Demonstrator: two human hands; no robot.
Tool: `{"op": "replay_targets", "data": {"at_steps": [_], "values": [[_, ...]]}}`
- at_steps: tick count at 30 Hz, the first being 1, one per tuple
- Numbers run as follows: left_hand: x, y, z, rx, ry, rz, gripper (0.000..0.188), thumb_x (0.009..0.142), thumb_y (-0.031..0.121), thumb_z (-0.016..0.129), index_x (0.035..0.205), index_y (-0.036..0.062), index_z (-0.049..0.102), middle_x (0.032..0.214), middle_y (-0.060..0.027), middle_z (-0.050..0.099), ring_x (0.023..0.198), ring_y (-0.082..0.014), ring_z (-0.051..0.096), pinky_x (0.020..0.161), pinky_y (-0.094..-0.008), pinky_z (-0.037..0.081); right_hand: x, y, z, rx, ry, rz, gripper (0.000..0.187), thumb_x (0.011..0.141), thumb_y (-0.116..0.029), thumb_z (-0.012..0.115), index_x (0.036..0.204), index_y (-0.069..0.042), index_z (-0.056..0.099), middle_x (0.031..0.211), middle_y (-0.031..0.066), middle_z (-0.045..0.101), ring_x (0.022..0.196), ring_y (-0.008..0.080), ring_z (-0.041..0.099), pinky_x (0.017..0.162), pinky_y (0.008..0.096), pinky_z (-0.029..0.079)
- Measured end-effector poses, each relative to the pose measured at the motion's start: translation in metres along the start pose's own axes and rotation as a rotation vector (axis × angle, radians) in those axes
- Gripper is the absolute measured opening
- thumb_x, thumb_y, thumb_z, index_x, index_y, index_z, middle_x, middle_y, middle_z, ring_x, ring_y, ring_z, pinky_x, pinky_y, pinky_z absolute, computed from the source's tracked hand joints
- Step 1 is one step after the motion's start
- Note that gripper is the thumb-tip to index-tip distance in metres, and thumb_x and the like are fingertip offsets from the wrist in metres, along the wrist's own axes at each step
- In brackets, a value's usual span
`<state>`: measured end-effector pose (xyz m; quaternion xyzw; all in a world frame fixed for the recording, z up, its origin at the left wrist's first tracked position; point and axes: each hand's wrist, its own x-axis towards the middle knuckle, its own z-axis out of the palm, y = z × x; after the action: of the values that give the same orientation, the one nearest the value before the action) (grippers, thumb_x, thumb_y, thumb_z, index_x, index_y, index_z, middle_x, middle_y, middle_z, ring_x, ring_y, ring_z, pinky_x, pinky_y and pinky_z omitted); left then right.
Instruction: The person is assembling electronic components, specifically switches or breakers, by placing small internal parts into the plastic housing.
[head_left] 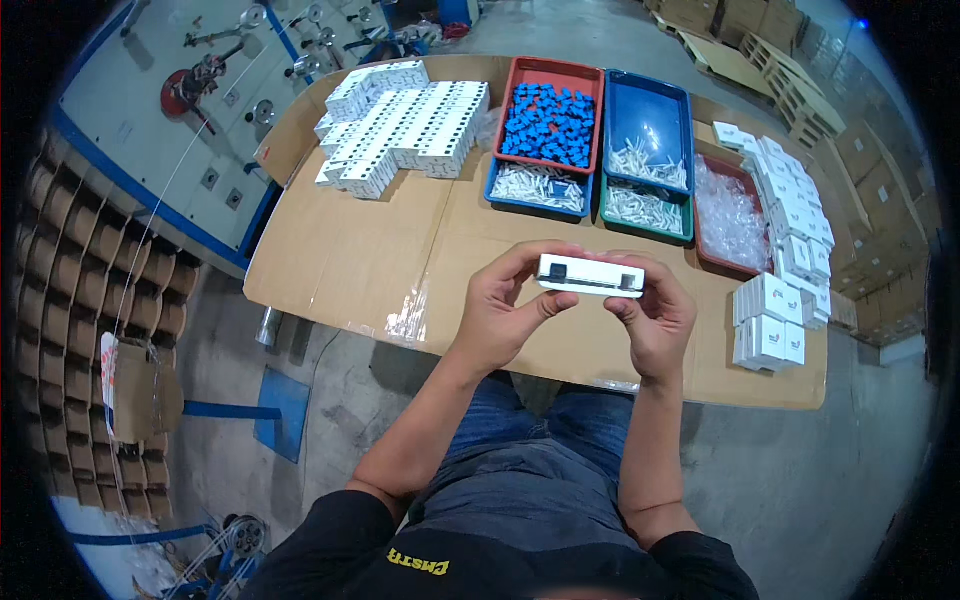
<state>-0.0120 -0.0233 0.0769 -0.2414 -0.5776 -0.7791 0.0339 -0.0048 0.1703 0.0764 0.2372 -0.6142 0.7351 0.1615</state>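
Between both hands I hold a white rectangular box-like case with dark square openings near each end of the side facing me. My left hand grips its left end, the thumb below and the fingers behind. At the right end my right hand closes round it in the same way. The case is held up above the near part of the cardboard-covered table. Just beyond it stand a blue tray and a green tray, both with small white plastic parts.
Stacked white cases fill the far left. Behind the hands are a red tray of blue parts and a blue tray. To the right, a red tray holds clear plastic pieces beside white boxes. A machine stands left.
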Motion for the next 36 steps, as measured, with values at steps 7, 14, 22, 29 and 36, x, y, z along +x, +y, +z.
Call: {"op": "replay_targets", "data": {"at_steps": [7, 14, 22, 29, 36], "values": [[-0.003, -0.007, -0.006, 0.013, 0.019, -0.047, 0.040, 0.085, 0.001, 0.079, 0.122, 0.0001, 0.064, 0.119, -0.0096, 0.070, 0.113, -0.0176, 0.064, 0.100, -0.0323, 0.050, -0.004, 0.010, -0.007, -0.099, -0.071, -0.034, 0.039, 0.082, -0.005, 0.081, 0.118, 0.004, 0.066, 0.118, 0.0144, 0.070, 0.112, 0.0238, 0.066, 0.099, 0.0358, 0.051], [-0.003, 0.000, -0.003, 0.116, -0.053, 0.011, 0.039, 0.085, 0.003, 0.079, 0.121, 0.0001, 0.065, 0.119, -0.0101, 0.071, 0.110, -0.0161, 0.065, 0.095, -0.0313, 0.051, -0.011, 0.002, -0.009, -0.090, -0.067, 0.061, 0.040, 0.081, -0.001, 0.081, 0.119, 0.002, 0.067, 0.117, 0.0130, 0.070, 0.113, 0.0221, 0.065, 0.100, 0.0348, 0.051], [-0.018, 0.011, 0.006, 0.065, -0.030, 0.055, 0.041, 0.085, 0.000, 0.079, 0.123, -0.0013, 0.063, 0.120, -0.0132, 0.070, 0.114, -0.0196, 0.065, 0.100, -0.0339, 0.051, -0.014, 0.000, -0.007, 0.021, -0.101, 0.032, 0.040, 0.076, -0.004, 0.085, 0.113, 0.002, 0.070, 0.112, 0.0140, 0.071, 0.108, 0.0243, 0.067, 0.094, 0.0359, 0.053], [-0.016, 0.001, 0.003, 0.021, -0.026, 0.059, 0.038, 0.087, 0.004, 0.078, 0.122, -0.0023, 0.062, 0.119, -0.0141, 0.069, 0.112, -0.0205, 0.066, 0.096, -0.0325, 0.054, -0.016, 0.003, -0.005, 0.075, -0.068, 0.037, 0.042, 0.075, -0.004, 0.085, 0.115, 0.001, 0.070, 0.115, 0.0155, 0.073, 0.108, 0.0239, 0.069, 0.094, 0.0341, 0.055], [-0.016, -0.016, -0.003, 0.014, -0.024, 0.115, 0.033, 0.091, 0.005, 0.074, 0.121, -0.0023, 0.061, 0.118, -0.0145, 0.068, 0.112, -0.0214, 0.066, 0.094, -0.0315, 0.055, -0.015, 0.015, -0.005, -0.074, -0.079, -0.066, 0.032, 0.082, -0.002, 0.081, 0.112, 0.002, 0.071, 0.111, 0.0140, 0.075, 0.100, 0.0197, 0.071, 0.091, 0.0314, 0.056]]}}
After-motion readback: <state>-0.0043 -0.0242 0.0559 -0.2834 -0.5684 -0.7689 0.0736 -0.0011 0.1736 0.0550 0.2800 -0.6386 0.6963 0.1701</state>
